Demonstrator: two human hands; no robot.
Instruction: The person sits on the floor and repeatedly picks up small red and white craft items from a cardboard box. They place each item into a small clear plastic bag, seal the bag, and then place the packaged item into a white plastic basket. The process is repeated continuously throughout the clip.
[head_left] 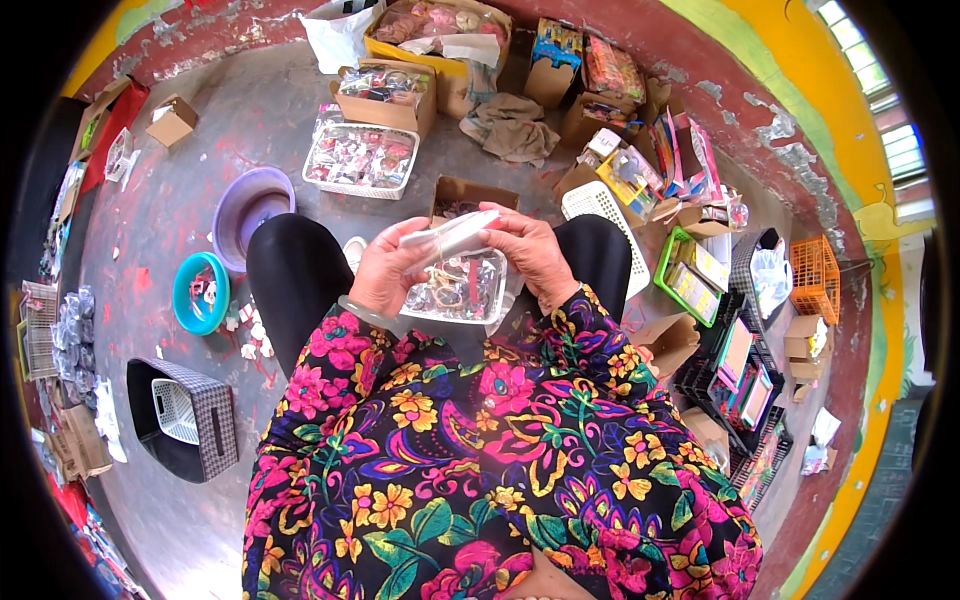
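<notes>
Between my two hands is a whitish, see-through plastic bag [452, 238], raised above my lap. My left hand [385, 268] grips its left side, the thumb lying along it. The fingers of my right hand [533, 252] pinch its right end, where a bit of red shows. Whether anything lies inside the bag cannot be made out. Just beneath, a white basket [497, 300] at my lap holds small packaged trinkets [455, 290], partly covered by the bag and my hands. Beyond my hands stands an open cardboard box [470, 190], its contents mostly hidden.
A white basket of packets [360, 190] and filled cartons [385, 95] stand ahead. To my left are a purple tub [225, 225], a teal basin [180, 305] and a checked bin [215, 420]. On the right stand a green basket [668, 262] and black crates [720, 400].
</notes>
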